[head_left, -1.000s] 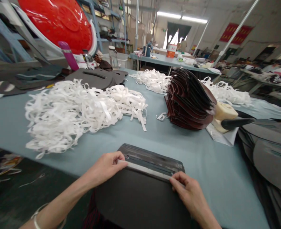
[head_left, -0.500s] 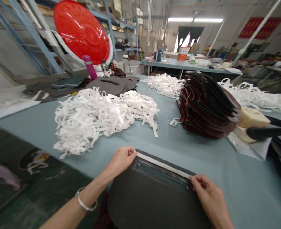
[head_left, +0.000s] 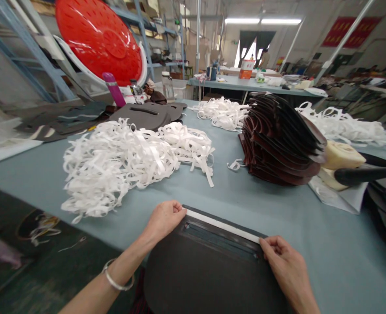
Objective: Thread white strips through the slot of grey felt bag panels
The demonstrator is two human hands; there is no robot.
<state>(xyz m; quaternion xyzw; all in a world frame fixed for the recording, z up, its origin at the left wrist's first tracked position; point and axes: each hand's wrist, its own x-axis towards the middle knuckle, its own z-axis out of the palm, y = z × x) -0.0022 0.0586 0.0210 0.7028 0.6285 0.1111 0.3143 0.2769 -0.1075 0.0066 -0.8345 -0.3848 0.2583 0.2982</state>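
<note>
A dark leather-like panel with a zip slot lies at the table's near edge, right in front of me. A white tape strip runs along its far edge. My left hand pinches the strip's left end, fingers closed. My right hand pinches the right end, fingers closed too. A metal bangle sits on my left wrist.
A heap of white strips lies left of centre on the grey-blue table. A fanned stack of dark brown pieces stands at right, with more white strips behind. Dark panels, a purple bottle and a red basin are at back left.
The white strip went from lying across the slot to the panel's far edge, with both hands following. The view shifted slightly.
</note>
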